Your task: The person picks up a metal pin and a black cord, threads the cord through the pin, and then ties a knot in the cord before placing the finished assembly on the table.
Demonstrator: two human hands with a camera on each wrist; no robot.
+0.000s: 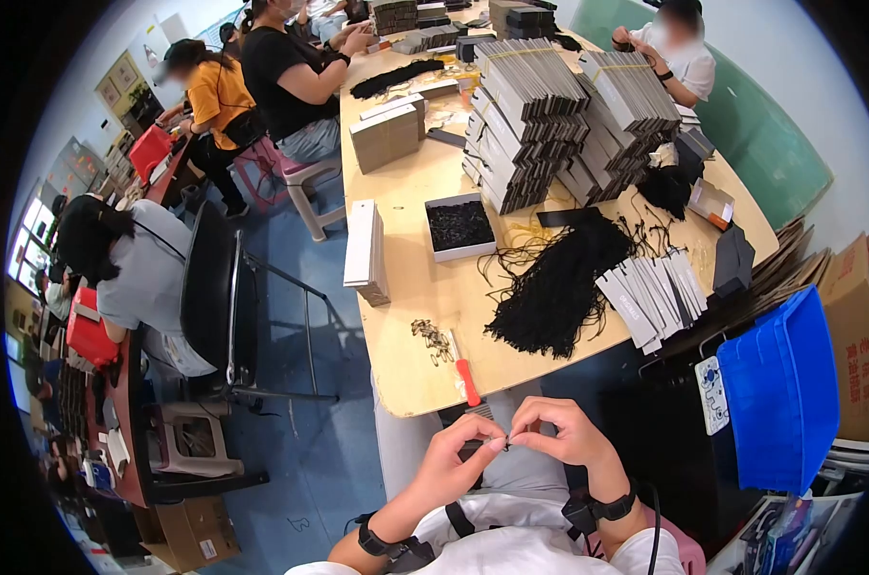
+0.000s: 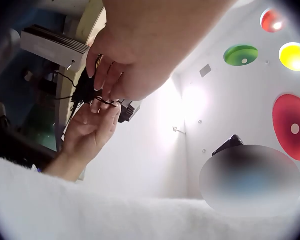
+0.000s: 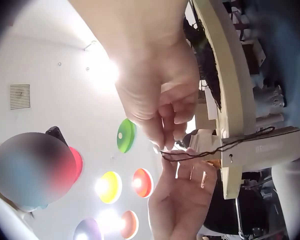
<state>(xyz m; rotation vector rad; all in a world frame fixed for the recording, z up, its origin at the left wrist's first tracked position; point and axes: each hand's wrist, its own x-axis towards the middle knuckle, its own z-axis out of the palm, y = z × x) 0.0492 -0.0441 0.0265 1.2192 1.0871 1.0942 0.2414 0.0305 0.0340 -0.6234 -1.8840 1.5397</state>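
Both hands meet fingertip to fingertip low over the lap, just off the table's near edge. My left hand (image 1: 457, 454) pinches a thin dark cord (image 3: 205, 154) between thumb and forefinger. Opposite it, my right hand (image 1: 565, 433) pinches the same cord close beside, at its end. In the right wrist view the cord trails away from the fingertips in two strands, overlapping a stack of punched cards (image 3: 265, 148). More dark strands hang near the fingers in the left wrist view. The exact shape of the cord between the fingertips is hidden.
On the table (image 1: 415, 374) lie a red-handled tool (image 1: 467, 381), small brass-coloured pins (image 1: 433, 340), a heap of black cords (image 1: 559, 283), fanned cards (image 1: 653, 297), a box of black bits (image 1: 460, 227) and tall card stacks (image 1: 525, 115). A blue bin (image 1: 784, 393) stands right.
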